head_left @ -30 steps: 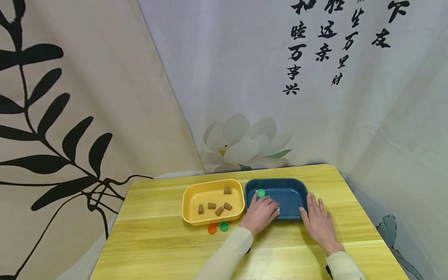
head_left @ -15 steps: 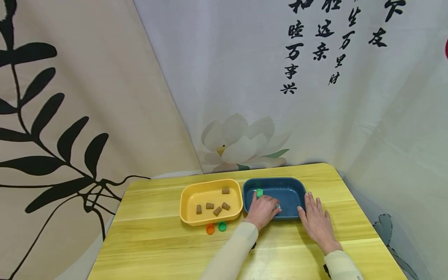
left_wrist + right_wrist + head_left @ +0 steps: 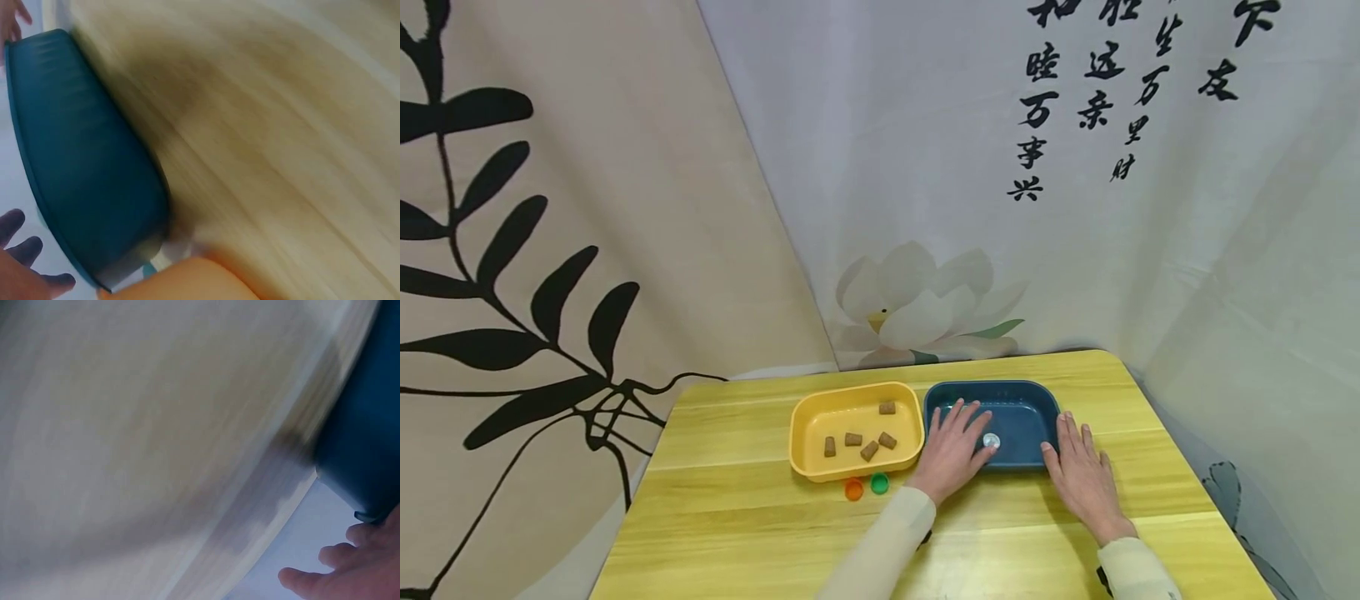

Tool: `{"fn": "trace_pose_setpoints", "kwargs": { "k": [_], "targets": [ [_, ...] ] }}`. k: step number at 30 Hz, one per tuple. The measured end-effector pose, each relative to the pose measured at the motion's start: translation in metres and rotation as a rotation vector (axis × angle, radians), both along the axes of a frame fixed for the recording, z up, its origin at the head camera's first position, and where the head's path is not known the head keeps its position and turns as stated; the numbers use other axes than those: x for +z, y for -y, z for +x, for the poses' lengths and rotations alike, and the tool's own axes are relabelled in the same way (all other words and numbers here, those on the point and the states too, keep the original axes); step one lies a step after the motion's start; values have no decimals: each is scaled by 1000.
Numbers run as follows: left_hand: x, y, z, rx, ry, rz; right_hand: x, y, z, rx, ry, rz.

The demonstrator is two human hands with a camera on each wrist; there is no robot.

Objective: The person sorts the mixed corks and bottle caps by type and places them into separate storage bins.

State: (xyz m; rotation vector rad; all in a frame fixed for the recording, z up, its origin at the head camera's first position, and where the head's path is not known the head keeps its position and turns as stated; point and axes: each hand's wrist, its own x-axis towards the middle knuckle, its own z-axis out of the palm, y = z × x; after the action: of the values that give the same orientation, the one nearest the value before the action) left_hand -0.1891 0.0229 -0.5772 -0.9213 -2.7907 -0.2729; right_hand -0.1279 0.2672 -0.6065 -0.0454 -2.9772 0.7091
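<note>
The left hand [image 3: 951, 458], spread wide, is over the blue tray [image 3: 1030, 425], thumb near one pale disc [image 3: 992, 440]; the right hand [image 3: 1084, 479], straight-fingered, lies at its rim. I count five brown plugs [image 3: 869, 451] in one yellow tray [image 3: 820, 418], two caps [image 3: 853, 489] beside it.

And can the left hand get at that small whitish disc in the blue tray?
Yes, most likely: the left hand is spread over the blue tray, its thumb right by the small whitish disc. Nothing else appears to lie over it, and the right hand is at the tray's right side.
</note>
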Motion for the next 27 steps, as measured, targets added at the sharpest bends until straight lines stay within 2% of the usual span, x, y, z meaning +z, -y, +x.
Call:
{"fn": "trace_pose_setpoints", "kwargs": {
  "k": [5,10,15,20,27],
  "targets": [
    [4,15,10,-18,-1,8,0,-2,1,5,9,-3],
    [5,30,20,-40,-41,32,1,-4,1,4,19,-6],
    [6,47,31,-46,-68,10,2,-4,1,6,28,-15],
    [7,66,43,-44,-101,-32,2,-3,1,11,31,-16],
    [4,92,55,-26,-90,-26,3,-1,1,13,37,-19]
  ]
}}
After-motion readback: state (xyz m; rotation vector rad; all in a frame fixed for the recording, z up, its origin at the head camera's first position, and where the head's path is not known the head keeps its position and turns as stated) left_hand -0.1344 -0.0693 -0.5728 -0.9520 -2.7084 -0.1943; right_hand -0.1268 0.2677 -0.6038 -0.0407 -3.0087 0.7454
